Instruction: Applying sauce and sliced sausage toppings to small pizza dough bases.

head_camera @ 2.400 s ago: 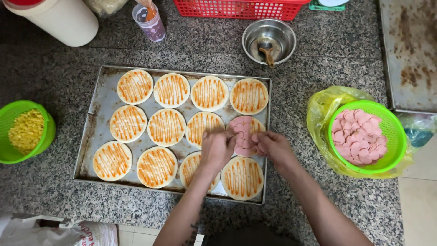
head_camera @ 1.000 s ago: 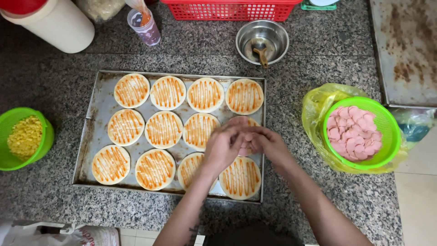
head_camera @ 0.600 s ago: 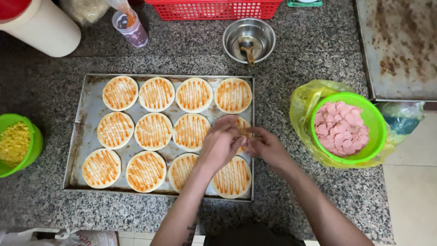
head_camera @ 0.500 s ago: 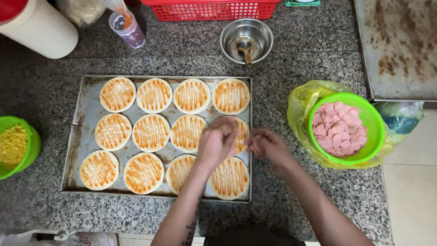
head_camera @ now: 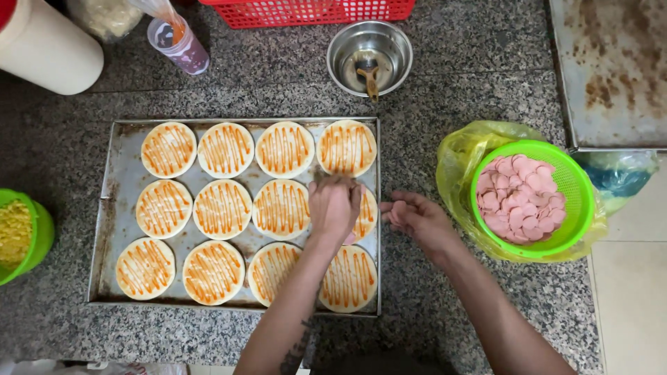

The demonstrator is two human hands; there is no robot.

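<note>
My left hand (head_camera: 335, 207) pressed flat on round sauce-striped dough base (head_camera: 363, 215), middle row, far right, in grey metal baking tray (head_camera: 125, 229) — fingers together. My right hand (head_camera: 415, 219) loosely curled beside tray, apparently holding pink sausage slices (head_camera: 397, 212). Green mesh basket of pink slices (head_camera: 531, 198) near right. Eleven other bases show sauce only — topping barely begun, I judge.

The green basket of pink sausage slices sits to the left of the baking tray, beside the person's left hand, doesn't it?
Not quite: the head view shows the green basket of pink sausage slices to the right of the baking tray, beside the right hand.
</note>
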